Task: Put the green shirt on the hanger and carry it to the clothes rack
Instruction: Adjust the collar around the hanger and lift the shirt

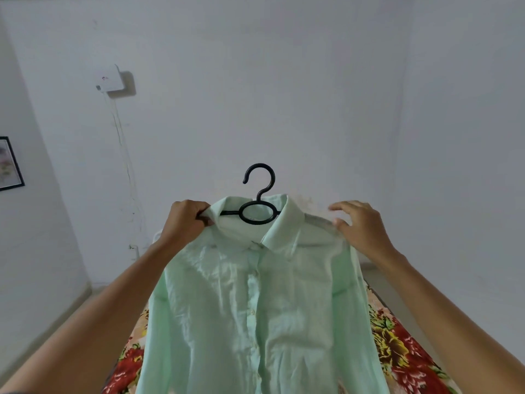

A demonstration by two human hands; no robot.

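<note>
Seating green shirt [255, 294] on hanger [257, 206] | left hand [186, 220] is gripping the hanger arm left of the collar | right hand [360, 223], fingers relaxed, is smoothing the shoulder right of the collar | keep hook centred.

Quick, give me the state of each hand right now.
Left hand: closed, gripping the green shirt at the collar end of the hanger.
Right hand: open, fingers relaxed, touching the shirt's shoulder.

Crumpled thin cloth shirt [255, 302]; hanger [257, 214] matt black, probably plastic.
</note>
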